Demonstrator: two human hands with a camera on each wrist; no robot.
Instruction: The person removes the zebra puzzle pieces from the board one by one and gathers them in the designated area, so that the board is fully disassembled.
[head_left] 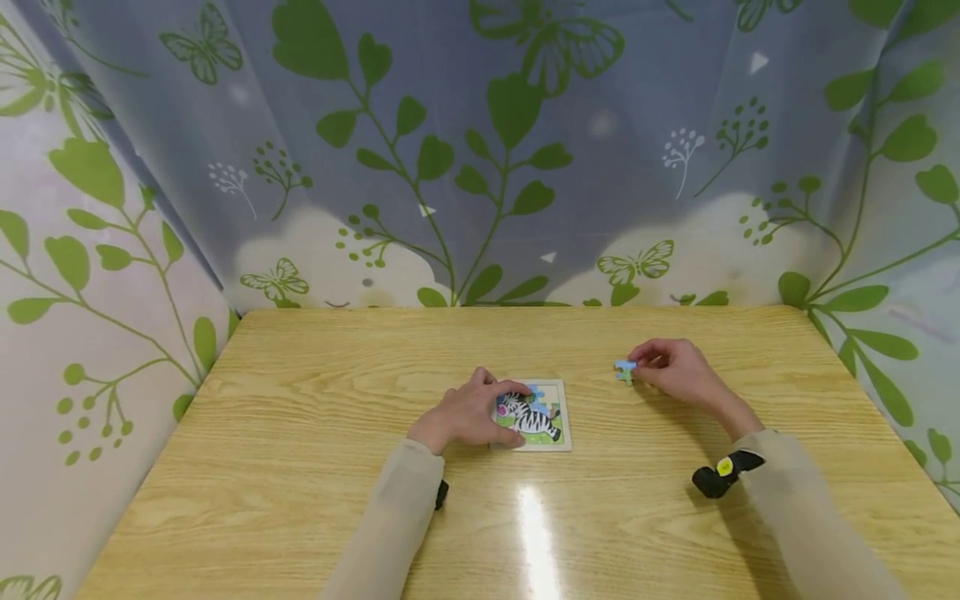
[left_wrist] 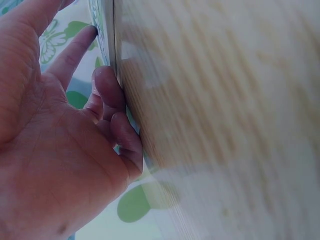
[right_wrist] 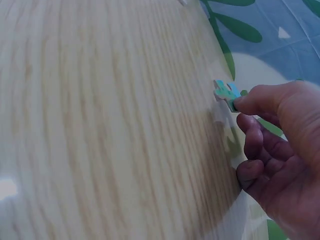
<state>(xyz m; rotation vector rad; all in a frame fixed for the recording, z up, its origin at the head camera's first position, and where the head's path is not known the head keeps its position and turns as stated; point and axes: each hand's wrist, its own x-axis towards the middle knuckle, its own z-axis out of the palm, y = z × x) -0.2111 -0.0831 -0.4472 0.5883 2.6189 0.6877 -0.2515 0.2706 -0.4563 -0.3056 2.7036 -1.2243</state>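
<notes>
A small square jigsaw puzzle (head_left: 538, 423) with a zebra picture and a pale frame lies on the table. My left hand (head_left: 472, 412) rests on its left side, index finger near the top edge and thumb near the bottom edge. In the left wrist view, other fingers of the left hand (left_wrist: 70, 120) bend beside the puzzle's frame (left_wrist: 111, 40). Bare pale patches show at the picture's upper right. Off to the right, my right hand (head_left: 678, 372) pinches a blue and green puzzle piece (head_left: 624, 372) between thumb and fingers, just over the tabletop; the piece (right_wrist: 225, 91) is tilted.
The wooden table (head_left: 315, 367) reaches back to a patterned curtain (head_left: 420, 167) with leaves and butterflies. Similar curtain hangs along both sides. Black straps sit on both wrists, the right strap (head_left: 738, 467) bearing a yellow mark. A bright reflection shines on the table's front.
</notes>
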